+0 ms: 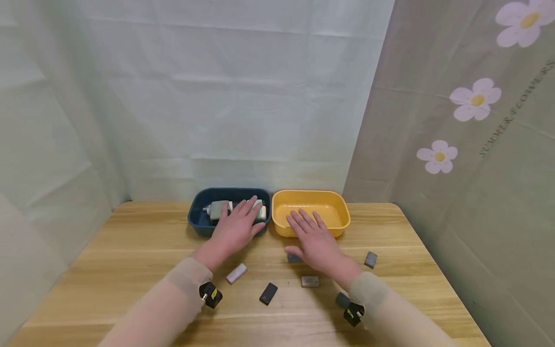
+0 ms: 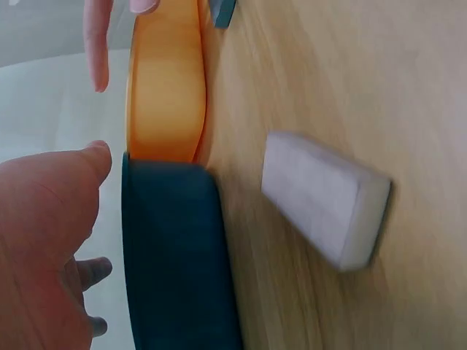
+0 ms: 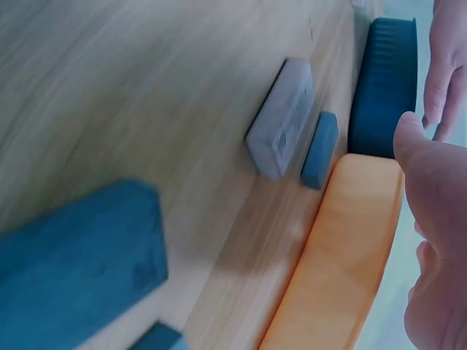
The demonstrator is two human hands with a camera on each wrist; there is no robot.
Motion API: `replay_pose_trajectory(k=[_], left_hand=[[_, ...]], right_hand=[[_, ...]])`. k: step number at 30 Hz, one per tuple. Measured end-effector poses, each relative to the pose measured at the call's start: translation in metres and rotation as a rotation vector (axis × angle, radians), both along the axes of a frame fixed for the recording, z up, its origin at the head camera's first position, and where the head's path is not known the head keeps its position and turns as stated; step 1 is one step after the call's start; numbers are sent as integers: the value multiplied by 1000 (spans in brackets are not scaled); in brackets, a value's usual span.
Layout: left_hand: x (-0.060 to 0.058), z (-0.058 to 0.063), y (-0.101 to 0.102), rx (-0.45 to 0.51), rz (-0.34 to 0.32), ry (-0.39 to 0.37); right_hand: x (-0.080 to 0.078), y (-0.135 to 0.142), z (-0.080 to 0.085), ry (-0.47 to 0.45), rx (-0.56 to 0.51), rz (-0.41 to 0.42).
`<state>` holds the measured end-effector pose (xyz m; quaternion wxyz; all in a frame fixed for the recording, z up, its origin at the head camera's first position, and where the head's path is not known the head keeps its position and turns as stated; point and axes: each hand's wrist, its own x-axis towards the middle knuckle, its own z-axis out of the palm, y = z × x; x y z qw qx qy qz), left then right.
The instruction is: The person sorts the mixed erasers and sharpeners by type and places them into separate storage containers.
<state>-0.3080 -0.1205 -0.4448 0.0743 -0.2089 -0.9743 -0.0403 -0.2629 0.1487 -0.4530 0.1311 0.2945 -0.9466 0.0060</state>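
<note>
My left hand hovers over the front of a dark blue plastic bin, fingers extended and spread. Inside that bin lie a grey-green boxy item and other pale items, partly covered by the hand. My right hand reaches over the near rim of a yellow bin, its fingers straight and thumb out to the side. Neither hand holds anything. Below the right hand, a blue block lies on the table, partly hidden. A whitish block rests in front of the dark blue bin, near the left wrist.
More small blocks are scattered on the wooden table: a black one, a grey one, a dark teal one by the right wrist and a blue-grey one at right. Pale curtains hang behind and at both sides.
</note>
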Motion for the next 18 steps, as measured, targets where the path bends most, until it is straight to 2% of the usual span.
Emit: replay_pose_trajectory(k=[18], left_hand=[[-1, -8, 37, 1, -17, -26]], right_hand=[[7, 34, 11, -41, -1, -65]])
